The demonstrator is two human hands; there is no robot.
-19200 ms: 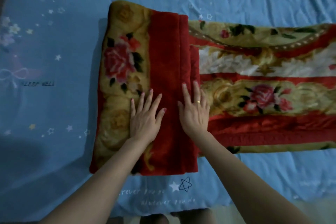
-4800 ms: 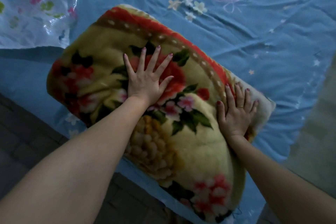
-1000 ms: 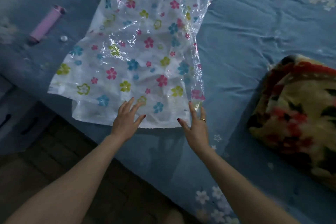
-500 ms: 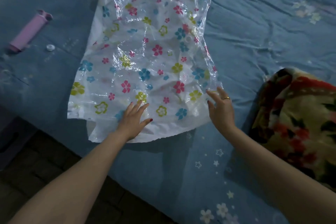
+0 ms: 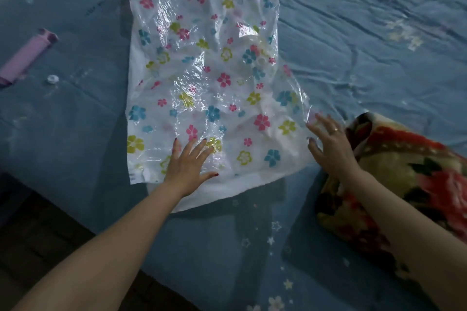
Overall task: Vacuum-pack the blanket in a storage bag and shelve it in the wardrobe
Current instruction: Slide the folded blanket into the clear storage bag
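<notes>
A clear plastic storage bag printed with coloured flowers lies flat on the blue bed sheet. My left hand rests on its near edge with fingers spread. My right hand has straight fingers at the bag's right corner, which is lifted a little off the sheet. The folded blanket, yellow and red with roses, lies at the right, just beyond my right wrist and partly behind my forearm.
A purple hand pump and a small white cap lie on the sheet at the left. The blue bed sheet stretches far and right. The bed's near edge runs diagonally, with dark floor below at the left.
The bag has shifted toward the right and nearer the blanket. My right hand moved right along the bag's edge to its right corner. My left hand stays pressed on the near edge.
</notes>
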